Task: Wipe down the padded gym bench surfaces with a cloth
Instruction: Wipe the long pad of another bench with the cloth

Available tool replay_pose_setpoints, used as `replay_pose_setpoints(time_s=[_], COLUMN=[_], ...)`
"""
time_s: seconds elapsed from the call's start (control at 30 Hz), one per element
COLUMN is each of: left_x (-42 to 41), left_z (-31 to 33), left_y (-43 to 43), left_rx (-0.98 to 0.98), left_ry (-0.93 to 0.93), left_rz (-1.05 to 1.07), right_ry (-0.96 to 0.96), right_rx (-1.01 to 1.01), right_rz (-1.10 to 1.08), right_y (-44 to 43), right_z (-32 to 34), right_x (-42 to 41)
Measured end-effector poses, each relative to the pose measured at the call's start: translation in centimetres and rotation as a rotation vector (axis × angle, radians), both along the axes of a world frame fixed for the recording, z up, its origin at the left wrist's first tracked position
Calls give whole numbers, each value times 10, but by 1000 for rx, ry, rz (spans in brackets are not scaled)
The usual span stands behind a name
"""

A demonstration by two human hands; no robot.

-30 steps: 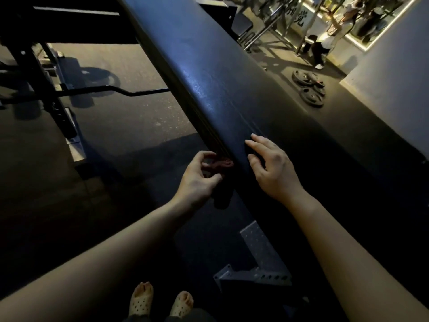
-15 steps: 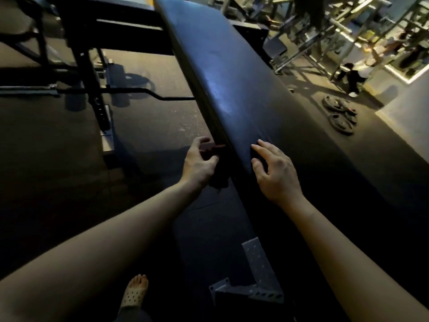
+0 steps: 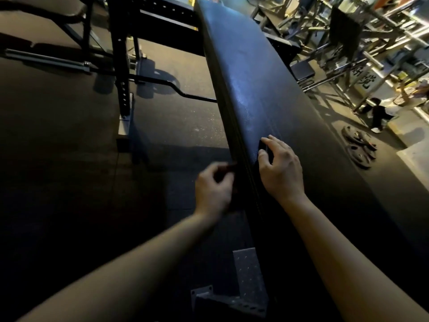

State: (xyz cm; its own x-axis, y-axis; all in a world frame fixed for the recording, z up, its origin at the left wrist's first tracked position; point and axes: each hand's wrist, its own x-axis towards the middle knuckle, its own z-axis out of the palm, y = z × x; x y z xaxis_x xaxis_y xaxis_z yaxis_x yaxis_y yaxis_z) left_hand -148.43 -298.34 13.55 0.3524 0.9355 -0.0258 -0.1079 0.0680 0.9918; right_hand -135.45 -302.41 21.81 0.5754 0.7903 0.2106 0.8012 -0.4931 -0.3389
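Observation:
A long black padded bench (image 3: 255, 77) runs away from me through the middle of the view. My left hand (image 3: 213, 189) is blurred and pinches a small dark reddish cloth (image 3: 228, 168) against the left side edge of the pad. My right hand (image 3: 281, 168) rests on the top of the pad near that same edge, its fingers spread and lightly bent, holding nothing. Most of the cloth is hidden in shadow beside the pad.
A perforated metal bench foot (image 3: 246, 275) sits on the dark rubber floor below my arms. A black rack upright (image 3: 120, 66) and a curled bar (image 3: 176, 89) stand at the left. Weight plates (image 3: 359, 147) lie on the floor at the right, with machines (image 3: 348, 43) and a person (image 3: 378, 115) behind.
My left hand has slid with the cloth along the bench's side edge, away from me. My right hand has stayed on the pad's top. The view has lifted toward the far end.

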Motion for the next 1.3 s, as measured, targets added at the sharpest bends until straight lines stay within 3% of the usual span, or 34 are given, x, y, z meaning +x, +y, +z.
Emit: replay_pose_setpoints(time_s=[0.13, 0.33, 0.43, 0.53, 0.77, 0.87, 1.0, 1.2, 1.3], left_x=[29, -16, 6, 30, -25, 2, 31, -40, -23], left_z=[9, 5, 15, 20, 12, 17, 23, -2, 3], left_y=[55, -42, 6, 50, -54, -2, 52, -81, -50], left_rx=[-106, -26, 79, -67, -7, 82, -36, 4, 131], left_ry=[-10, -16, 65, 49, 28, 100, 105, 25, 49], left_rz=[113, -67, 20, 108, -122, -29, 99, -147, -74], right_ry=[-19, -32, -29, -28, -40, -36, -27, -33, -34], right_rx=[22, 20, 14, 8, -1, 10, 21, 4, 9], right_rz=[-11, -17, -18, -22, -14, -15, -11, -5, -4], right_y=[1, 2, 2, 2, 2, 2, 2, 1, 2], right_z=[-1, -1, -1, 0, -2, -2, 0, -1, -2], right_x=[-1, -2, -1, -3, -2, -1, -3, -1, -1])
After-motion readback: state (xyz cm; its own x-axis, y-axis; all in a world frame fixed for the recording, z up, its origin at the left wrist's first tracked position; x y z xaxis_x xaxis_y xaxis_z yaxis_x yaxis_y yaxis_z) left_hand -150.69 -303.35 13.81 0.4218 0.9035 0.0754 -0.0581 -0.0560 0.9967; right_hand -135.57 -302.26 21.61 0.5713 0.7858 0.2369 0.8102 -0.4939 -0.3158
